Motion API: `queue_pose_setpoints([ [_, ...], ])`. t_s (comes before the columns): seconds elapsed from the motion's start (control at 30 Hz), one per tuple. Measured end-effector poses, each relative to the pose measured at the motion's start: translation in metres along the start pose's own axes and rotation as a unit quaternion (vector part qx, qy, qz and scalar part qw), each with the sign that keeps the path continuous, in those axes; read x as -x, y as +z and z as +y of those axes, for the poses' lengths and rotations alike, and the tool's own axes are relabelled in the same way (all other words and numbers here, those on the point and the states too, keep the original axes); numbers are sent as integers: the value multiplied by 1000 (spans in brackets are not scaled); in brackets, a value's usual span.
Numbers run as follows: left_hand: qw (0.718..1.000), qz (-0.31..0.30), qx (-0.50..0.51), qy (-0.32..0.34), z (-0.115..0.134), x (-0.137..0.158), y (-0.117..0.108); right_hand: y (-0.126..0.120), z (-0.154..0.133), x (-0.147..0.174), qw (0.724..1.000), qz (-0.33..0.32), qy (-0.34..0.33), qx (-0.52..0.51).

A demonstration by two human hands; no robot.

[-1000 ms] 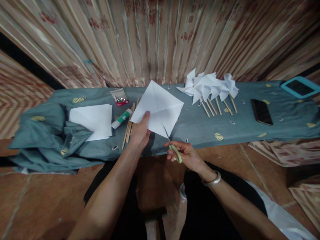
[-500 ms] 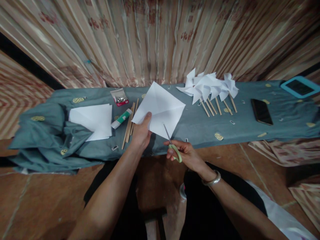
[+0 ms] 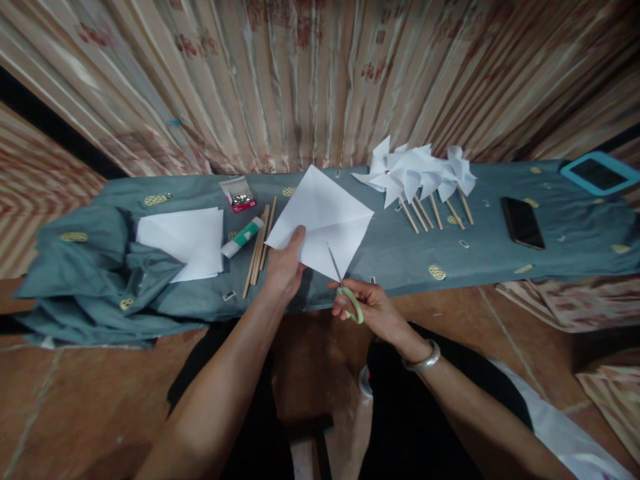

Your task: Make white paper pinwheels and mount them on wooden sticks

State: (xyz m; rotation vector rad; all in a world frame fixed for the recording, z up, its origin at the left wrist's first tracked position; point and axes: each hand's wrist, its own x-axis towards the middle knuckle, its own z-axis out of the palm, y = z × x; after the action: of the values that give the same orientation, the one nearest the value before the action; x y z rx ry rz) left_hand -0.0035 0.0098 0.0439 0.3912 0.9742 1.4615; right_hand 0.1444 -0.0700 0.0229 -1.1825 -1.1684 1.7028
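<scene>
My left hand (image 3: pixel 287 265) grips a square white sheet of paper (image 3: pixel 325 213) near its left corner, thumb on top. Creases run across the sheet, which is turned like a diamond. In my right hand (image 3: pixel 367 303) is a pair of scissors (image 3: pixel 354 305) with light green handles. One blade lies over the paper at its near corner, pointing toward the middle; the other blade is hidden beneath. Left of the sheet lie several thin wooden sticks (image 3: pixel 259 257) and a green and white glue tube (image 3: pixel 243 238).
A stack of white paper (image 3: pixel 187 233) lies at the left, partly under bunched cloth (image 3: pixel 100 267). Behind the tube sits a small open box of metal pins (image 3: pixel 240 195). Several paper pinwheels (image 3: pixel 420 173) on sticks, a phone (image 3: pixel 523 223) and a blue-framed tablet (image 3: pixel 600 173) lie to the right.
The paper and my left hand have shifted very slightly to the right. The scissors stay at the paper's near corner, almost unmoved.
</scene>
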Motion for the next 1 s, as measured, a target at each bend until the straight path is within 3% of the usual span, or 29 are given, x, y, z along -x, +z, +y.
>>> queue_pose_setpoints([
  [1.0,1000,-2,-20,-6,-7,-1,-2,1,2,-2,1000,11,-11,-13],
])
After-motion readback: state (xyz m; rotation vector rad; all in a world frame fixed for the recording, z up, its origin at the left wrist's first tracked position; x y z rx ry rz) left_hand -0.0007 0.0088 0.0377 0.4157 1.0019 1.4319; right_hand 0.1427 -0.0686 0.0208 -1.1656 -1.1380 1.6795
